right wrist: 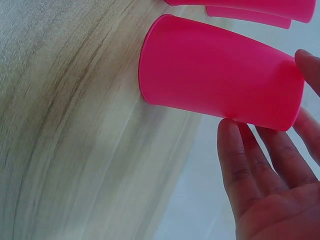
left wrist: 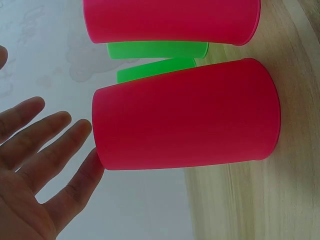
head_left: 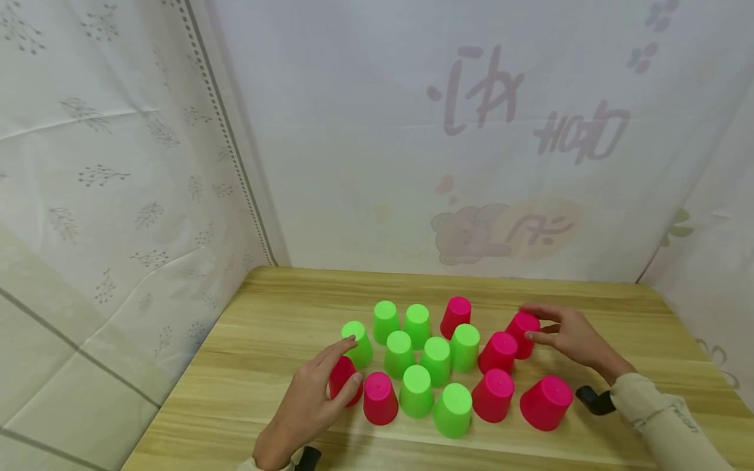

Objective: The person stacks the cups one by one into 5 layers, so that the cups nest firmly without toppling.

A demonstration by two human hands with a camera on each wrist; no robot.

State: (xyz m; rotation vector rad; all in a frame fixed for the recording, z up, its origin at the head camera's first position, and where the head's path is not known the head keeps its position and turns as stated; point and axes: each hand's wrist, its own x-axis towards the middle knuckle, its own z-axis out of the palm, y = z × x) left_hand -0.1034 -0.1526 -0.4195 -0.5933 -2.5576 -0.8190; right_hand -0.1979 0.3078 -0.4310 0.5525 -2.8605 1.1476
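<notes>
Pink and green plastic cups stand upside down in loose rows on a wooden table. My right hand grips a pink cup at the right end of the rows. In the right wrist view, the thumb is on one side of that cup and fingers are on the other; its rim is at the table. Over at the left, my left hand is spread beside another pink cup, partly covering it. The left wrist view shows its fingers extended near the base of a pink cup.
Several green cups fill the middle of the group. More pink cups stand at the front, the right front and the back. Patterned cloth hangs behind the table.
</notes>
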